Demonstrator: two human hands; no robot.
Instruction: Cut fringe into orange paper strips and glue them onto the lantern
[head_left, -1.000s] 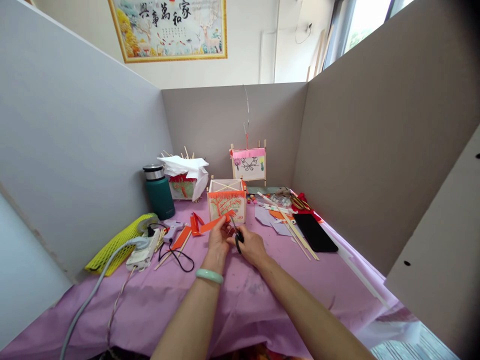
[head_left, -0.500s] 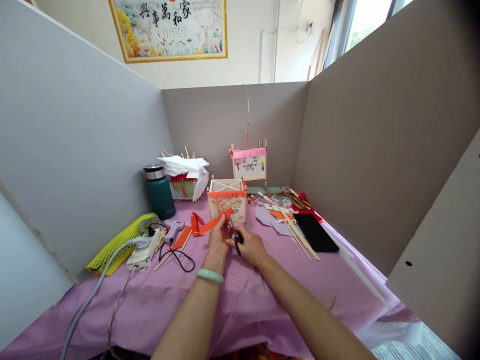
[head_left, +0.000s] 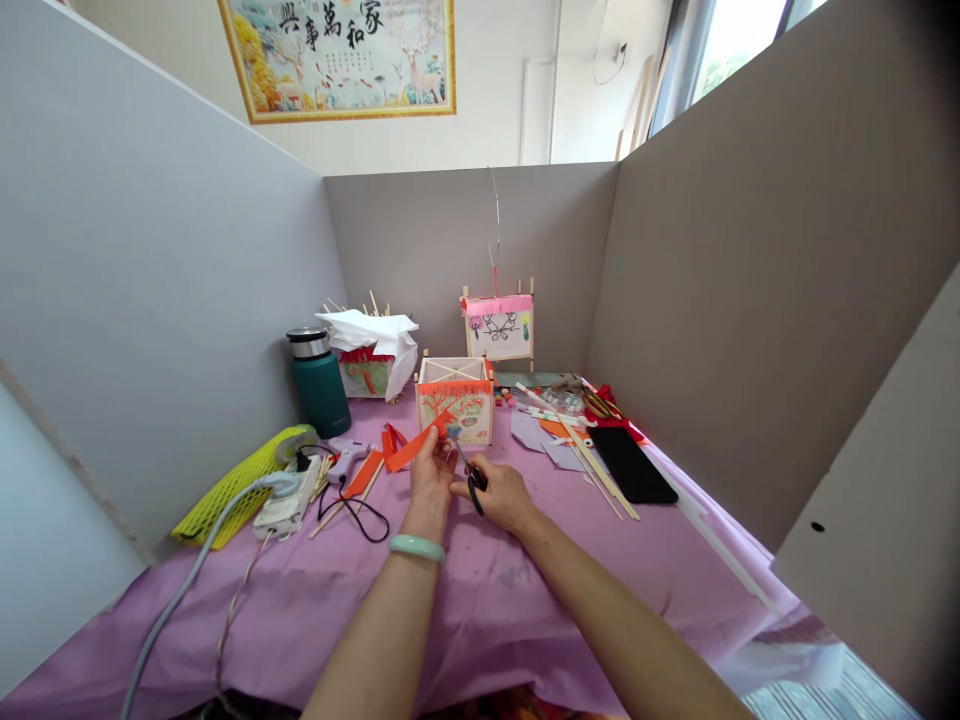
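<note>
My left hand (head_left: 435,476) pinches a strip of orange paper (head_left: 412,450), whose folded far end trails off to the left on the cloth. Black-handled scissors (head_left: 476,476) are in my right hand (head_left: 504,492), with the blades pointing up and left at the paper strip beside my left fingers. Whether the blades touch the paper, I cannot tell. Just behind both hands stands a box-shaped paper lantern (head_left: 474,400) on a stick frame, with an orange fringe and a drawn tree. A pale green bangle (head_left: 417,547) circles my left wrist.
At left are a teal bottle (head_left: 321,390), a power strip (head_left: 289,505), a glue gun (head_left: 346,460) and yellow netting (head_left: 240,490). A black phone (head_left: 631,465) and wooden sticks (head_left: 600,465) lie at right. Behind stand a pink-topped lantern (head_left: 499,335) and one under white paper (head_left: 367,330).
My left hand has shifted slightly left with the orange strip, away from the scissor blades. The strip now slants more steeply. My right hand has hardly moved.
</note>
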